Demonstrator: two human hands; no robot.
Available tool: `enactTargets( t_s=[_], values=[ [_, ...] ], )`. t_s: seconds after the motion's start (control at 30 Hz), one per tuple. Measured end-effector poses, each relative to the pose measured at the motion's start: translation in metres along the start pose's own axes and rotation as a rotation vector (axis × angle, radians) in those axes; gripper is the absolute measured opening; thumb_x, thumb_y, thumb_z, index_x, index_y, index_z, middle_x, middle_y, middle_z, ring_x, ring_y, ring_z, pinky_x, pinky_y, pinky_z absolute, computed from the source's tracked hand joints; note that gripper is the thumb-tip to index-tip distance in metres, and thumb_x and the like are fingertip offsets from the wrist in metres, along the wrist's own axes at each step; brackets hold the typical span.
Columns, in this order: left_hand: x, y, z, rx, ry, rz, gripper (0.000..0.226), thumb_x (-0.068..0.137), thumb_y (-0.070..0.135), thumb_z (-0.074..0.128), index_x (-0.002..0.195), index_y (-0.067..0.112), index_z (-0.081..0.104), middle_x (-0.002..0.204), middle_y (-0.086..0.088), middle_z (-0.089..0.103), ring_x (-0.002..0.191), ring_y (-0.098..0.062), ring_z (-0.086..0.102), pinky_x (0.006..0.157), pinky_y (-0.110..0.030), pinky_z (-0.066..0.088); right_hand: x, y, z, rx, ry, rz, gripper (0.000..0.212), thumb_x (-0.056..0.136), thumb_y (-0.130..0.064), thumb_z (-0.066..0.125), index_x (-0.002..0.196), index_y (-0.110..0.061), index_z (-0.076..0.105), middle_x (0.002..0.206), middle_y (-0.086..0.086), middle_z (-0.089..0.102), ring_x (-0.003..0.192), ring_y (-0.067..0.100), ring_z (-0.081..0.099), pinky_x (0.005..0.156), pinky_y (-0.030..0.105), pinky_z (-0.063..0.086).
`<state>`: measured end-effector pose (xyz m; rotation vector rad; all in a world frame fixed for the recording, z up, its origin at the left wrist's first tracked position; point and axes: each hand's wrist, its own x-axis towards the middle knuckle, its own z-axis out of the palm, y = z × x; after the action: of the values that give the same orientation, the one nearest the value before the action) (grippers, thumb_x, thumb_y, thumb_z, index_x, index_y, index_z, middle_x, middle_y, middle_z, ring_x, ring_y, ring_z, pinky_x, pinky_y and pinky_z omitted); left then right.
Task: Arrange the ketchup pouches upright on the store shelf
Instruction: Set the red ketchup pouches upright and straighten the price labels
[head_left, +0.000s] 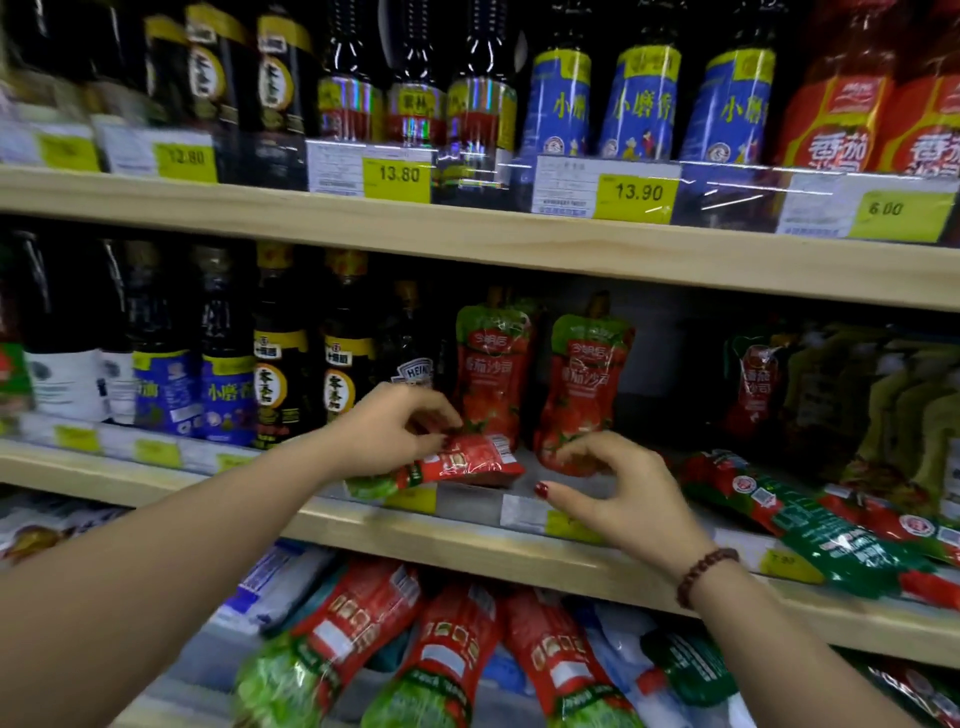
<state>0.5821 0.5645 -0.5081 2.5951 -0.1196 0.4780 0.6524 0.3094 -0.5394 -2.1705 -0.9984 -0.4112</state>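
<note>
On the middle shelf (467, 540), my left hand (389, 428) grips a red and green ketchup pouch (467, 462) that lies on its side at the shelf's front edge. Behind it stand two upright ketchup pouches (493, 369) (584, 379), spouts up. My right hand (618, 499), with a bead bracelet at the wrist, hovers just right of the lying pouch, fingers curled and apart, holding nothing. Its fingertips are close to the base of the right upright pouch.
Dark sauce bottles (280, 374) stand left of the pouches. More red and green pouches (810, 525) lie flat at the right of the same shelf. Several pouches (452, 649) lie on the shelf below. Price tags line the upper shelf (467, 234).
</note>
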Motion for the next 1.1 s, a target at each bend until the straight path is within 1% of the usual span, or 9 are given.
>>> enactTargets(
  t_s=[0.27,0.47,0.57,0.63,0.7,0.8,0.87,1.0,1.1],
  values=[
    [-0.02,-0.012,-0.024,-0.043,0.107,-0.069,0.015,0.082,0.012,0.067,0.095,0.017,0.073,0.09,0.007,0.07,0.085,-0.001,0.063,0.078,-0.015,0.05,0.038,-0.062,0.065,-0.132,-0.188,-0.182,0.069,0.069,-0.045,0.072,0.13,-0.026,0.047,0.133,-0.005,0.049,0.124,0.015,0.042,0.103,0.037,0.036],
    [-0.029,-0.025,-0.025,-0.115,-0.008,-0.207,0.015,0.083,0.011,0.066,0.091,0.02,0.074,0.09,0.007,0.069,0.081,-0.001,0.061,0.068,-0.009,0.048,0.04,-0.072,0.092,-0.191,-0.095,-0.149,0.049,0.071,-0.037,0.069,0.118,-0.029,0.056,0.116,-0.005,0.061,0.11,0.018,0.051,0.098,0.037,0.035],
    [-0.034,-0.026,-0.027,-0.307,-0.07,-0.284,0.012,0.085,0.015,0.065,0.09,0.022,0.074,0.091,-0.004,0.071,0.076,-0.021,0.064,0.067,-0.027,0.054,0.039,-0.069,0.095,-0.164,-0.053,-0.157,0.041,0.073,-0.023,0.064,0.114,-0.028,0.061,0.111,-0.005,0.064,0.107,0.019,0.054,0.097,0.037,0.035],
    [-0.035,-0.027,-0.031,-0.409,-0.089,-0.291,0.013,0.086,0.021,0.064,0.095,0.017,0.073,0.101,-0.015,0.071,0.089,-0.032,0.065,0.085,-0.042,0.052,0.039,-0.067,0.091,-0.097,-0.054,-0.162,0.039,0.073,-0.016,0.064,0.111,-0.026,0.064,0.109,-0.004,0.067,0.105,0.018,0.056,0.096,0.037,0.039],
    [-0.035,-0.027,-0.034,-0.526,-0.05,-0.275,0.02,0.088,0.026,0.059,0.099,0.014,0.071,0.105,-0.012,0.071,0.098,-0.026,0.065,0.093,-0.039,0.049,0.041,-0.063,0.083,0.015,-0.037,-0.145,0.037,0.073,-0.011,0.067,0.108,-0.022,0.068,0.108,-0.003,0.068,0.104,0.015,0.059,0.093,0.034,0.044],
    [-0.029,-0.024,-0.038,-0.968,0.043,-0.291,0.027,0.093,0.027,0.049,0.107,0.013,0.067,0.11,-0.008,0.07,0.104,-0.022,0.064,0.085,-0.033,0.053,0.043,-0.054,0.065,0.234,-0.001,-0.079,0.032,0.073,-0.014,0.074,0.105,-0.021,0.07,0.103,-0.009,0.069,0.096,0.0,0.06,0.086,0.018,0.047],
    [-0.024,-0.021,-0.036,-1.112,0.079,-0.289,0.027,0.095,0.027,0.045,0.11,0.016,0.065,0.111,-0.007,0.069,0.105,-0.018,0.065,0.085,-0.032,0.053,0.046,-0.046,0.051,0.412,0.026,-0.017,0.027,0.075,-0.016,0.075,0.099,-0.026,0.071,0.095,-0.016,0.069,0.089,-0.007,0.062,0.08,0.009,0.048],
    [-0.012,-0.007,-0.01,-1.012,0.025,-0.275,0.027,0.092,0.016,0.053,0.119,0.017,0.057,0.119,-0.006,0.064,0.111,-0.015,0.06,0.093,-0.033,0.049,0.049,-0.028,0.029,0.689,0.06,0.154,0.013,0.081,-0.016,0.068,0.079,-0.028,0.071,0.078,-0.012,0.074,0.08,0.006,0.069,0.071,0.022,0.056],
    [0.001,0.009,0.016,-0.794,-0.064,-0.226,0.049,0.082,0.006,0.067,0.125,0.019,0.049,0.124,-0.006,0.057,0.114,-0.015,0.056,0.092,-0.026,0.048,0.048,-0.015,0.022,0.8,0.038,0.268,0.006,0.084,-0.018,0.065,0.082,-0.02,0.07,0.081,-0.007,0.075,0.081,0.011,0.071,0.066,0.023,0.057]
  ],
)
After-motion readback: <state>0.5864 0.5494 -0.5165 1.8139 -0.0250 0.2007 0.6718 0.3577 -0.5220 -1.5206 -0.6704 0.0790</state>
